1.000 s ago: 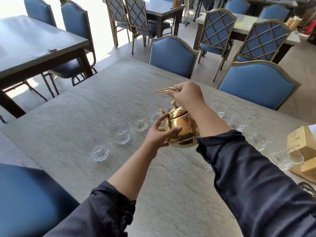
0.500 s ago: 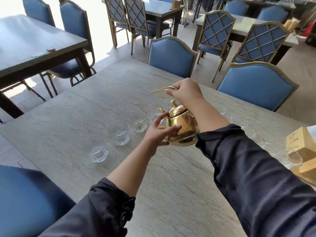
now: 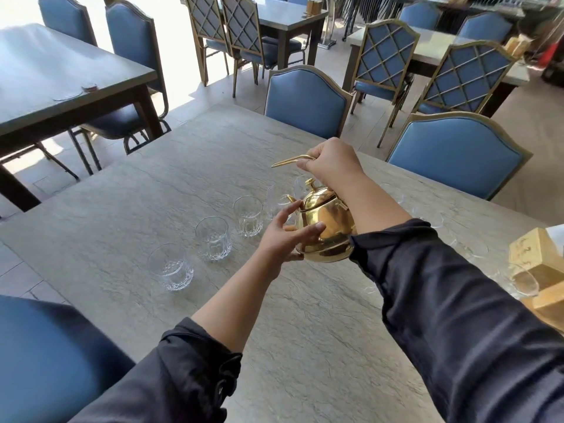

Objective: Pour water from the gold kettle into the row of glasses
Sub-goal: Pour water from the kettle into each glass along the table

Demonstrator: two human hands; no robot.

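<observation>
The gold kettle [image 3: 328,230] hangs above the grey stone table [image 3: 128,215], tilted with its spout toward a glass [image 3: 277,200] in the middle of the row. My right hand [image 3: 331,162] grips the thin gold handle over the lid. My left hand [image 3: 285,235] presses against the kettle's belly, fingers spread along its side. Three clear cut glasses stand to the left: the nearest glass [image 3: 171,267], a second glass [image 3: 212,238] and a third glass [image 3: 247,216]. More glasses of the row [image 3: 523,279] run to the right, partly hidden by my right arm.
Two wooden boxes [image 3: 540,257] sit at the table's right edge. Blue padded chairs [image 3: 306,102] stand along the far side, another chair back [image 3: 45,361] is at my near left. Other tables and chairs fill the room behind.
The kettle and both hands have shifted slightly along the row; the grip on the handle and the palm on the kettle's side are the same.
</observation>
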